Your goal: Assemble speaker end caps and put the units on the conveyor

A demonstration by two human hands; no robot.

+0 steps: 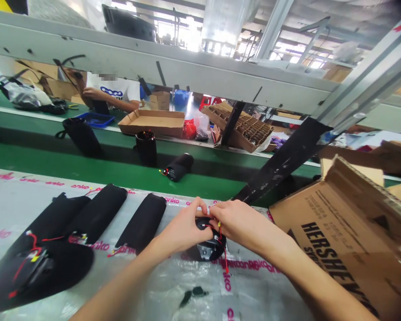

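Note:
My left hand [182, 229] and my right hand [242, 220] meet over a black cylindrical unit [209, 245] lying on a printed plastic sheet [160, 285]. Their fingers pinch at its upper end, where thin red wires [223, 249] come out and hang down. The fingertips hide the exact wire end. To the left lie several black fabric-covered cylinders [98, 214], some with red wires and small connectors. A wider black piece with red wires [31, 272] sits blurred at the lower left. A small dark scrap [194, 293] lies below my hands.
A green conveyor belt [87, 165] carries black cylinders behind the sheet. An open cardboard box [334, 232] printed HERSHEY stands at the right. A grey metal beam [153, 67] crosses above. Beyond it, a co-worker [113, 91] sits near a cardboard tray [150, 122] and a compartment tray [237, 127].

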